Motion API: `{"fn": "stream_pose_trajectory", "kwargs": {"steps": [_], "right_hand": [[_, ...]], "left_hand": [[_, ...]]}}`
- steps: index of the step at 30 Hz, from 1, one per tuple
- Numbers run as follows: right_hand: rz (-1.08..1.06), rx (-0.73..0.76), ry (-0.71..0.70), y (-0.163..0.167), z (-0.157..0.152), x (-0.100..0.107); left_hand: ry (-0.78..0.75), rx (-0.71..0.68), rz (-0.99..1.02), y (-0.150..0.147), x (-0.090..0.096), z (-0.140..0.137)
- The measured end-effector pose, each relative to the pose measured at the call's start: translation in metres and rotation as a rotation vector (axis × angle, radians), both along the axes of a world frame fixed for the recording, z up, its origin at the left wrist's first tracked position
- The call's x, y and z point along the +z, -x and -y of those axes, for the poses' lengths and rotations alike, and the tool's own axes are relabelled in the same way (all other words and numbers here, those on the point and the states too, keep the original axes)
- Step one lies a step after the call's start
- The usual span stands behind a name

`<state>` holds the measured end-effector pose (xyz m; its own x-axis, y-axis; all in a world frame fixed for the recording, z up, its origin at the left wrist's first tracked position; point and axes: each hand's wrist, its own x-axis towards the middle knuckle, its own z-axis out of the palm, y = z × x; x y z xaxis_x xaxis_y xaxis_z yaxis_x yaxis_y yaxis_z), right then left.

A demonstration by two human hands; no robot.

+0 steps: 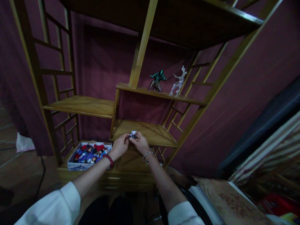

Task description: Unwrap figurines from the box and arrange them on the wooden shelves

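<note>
A small figurine (133, 133), white on top and dark lower down, is held between the fingertips of both hands at the near edge of the lower right shelf (145, 128). The left hand (120, 145) pinches its left side, and the right hand (141, 144) grips it from the right. A red beaded bracelet (109, 159) circles the left wrist; a thin, shiny metallic bangle (147, 154) rings the right.

The shelf is smooth, brown wood with visible grain, part of a frame with angular lattice sides. On the raised shelf (187, 99) beyond stand a glossy green-and-silver figure (158, 80), crouched with arms spread, and, to its right, a clear, faceted deer (178, 82) with branching antlers. To the near left, a rectangular box (77, 166) with printed sides holds a jumble of blue, red, white and black figurines (87, 153).

Fingers cover much of the held figurine, so its features are unreadable, and whether it touches the board cannot be told. The left forearm hides the box's near right corner.
</note>
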<state>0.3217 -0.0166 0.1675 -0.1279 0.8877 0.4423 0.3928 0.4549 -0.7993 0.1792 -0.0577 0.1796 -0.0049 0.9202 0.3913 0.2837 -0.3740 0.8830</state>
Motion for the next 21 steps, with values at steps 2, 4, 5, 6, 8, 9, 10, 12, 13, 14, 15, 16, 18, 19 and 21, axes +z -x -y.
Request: {"fn": "stream_pose_trajectory", "kwargs": {"steps": [2, 4, 5, 6, 8, 9, 10, 12, 13, 14, 15, 16, 18, 19, 21], "right_hand": [[0.001, -0.014, 0.003, 0.001, -0.011, 0.000], [0.006, -0.027, 0.008, 0.001, -0.022, 0.000], [0.011, -0.034, 0.014, 0.001, -0.027, 0.000], [0.016, -0.044, 0.023, 0.001, -0.031, 0.000], [0.033, -0.072, 0.045, 0.002, -0.041, 0.000], [0.048, -0.090, 0.057, 0.002, -0.045, 0.000], [0.067, -0.109, 0.068, 0.002, -0.049, 0.001], [0.114, -0.153, 0.081, 0.003, -0.057, 0.001], [0.137, -0.175, 0.085, 0.003, -0.061, 0.001], [0.158, -0.193, 0.091, 0.003, -0.065, 0.001], [0.175, -0.207, 0.098, 0.004, -0.069, 0.001], [0.191, -0.220, 0.105, 0.005, -0.073, 0.001], [0.222, -0.242, 0.117, 0.006, -0.079, 0.002], [0.239, -0.252, 0.120, 0.007, -0.082, 0.002], [0.272, -0.265, 0.121, 0.008, -0.087, 0.003]], "left_hand": [[-0.018, 0.017, -0.254, 0.000, 0.006, -0.008], [-0.036, 0.039, -0.464, 0.000, 0.009, -0.017], [-0.045, 0.056, -0.541, 0.000, 0.010, -0.021], [-0.055, 0.072, -0.602, 0.000, 0.010, -0.026], [-0.083, 0.084, -0.681, 0.000, 0.008, -0.036], [-0.096, 0.079, -0.701, 0.001, 0.007, -0.041], [-0.105, 0.069, -0.712, 0.002, 0.005, -0.046], [-0.115, 0.045, -0.713, 0.004, 0.003, -0.055], [-0.116, 0.036, -0.709, 0.005, 0.002, -0.059], [-0.116, 0.031, -0.703, 0.005, 0.002, -0.064], [-0.113, 0.032, -0.700, 0.006, 0.001, -0.068], [-0.106, 0.038, -0.699, 0.006, 0.001, -0.071], [-0.077, 0.052, -0.709, 0.006, 0.001, -0.077], [-0.057, 0.058, -0.717, 0.006, 0.002, -0.080], [-0.019, 0.070, -0.735, 0.005, 0.003, -0.083]]}}
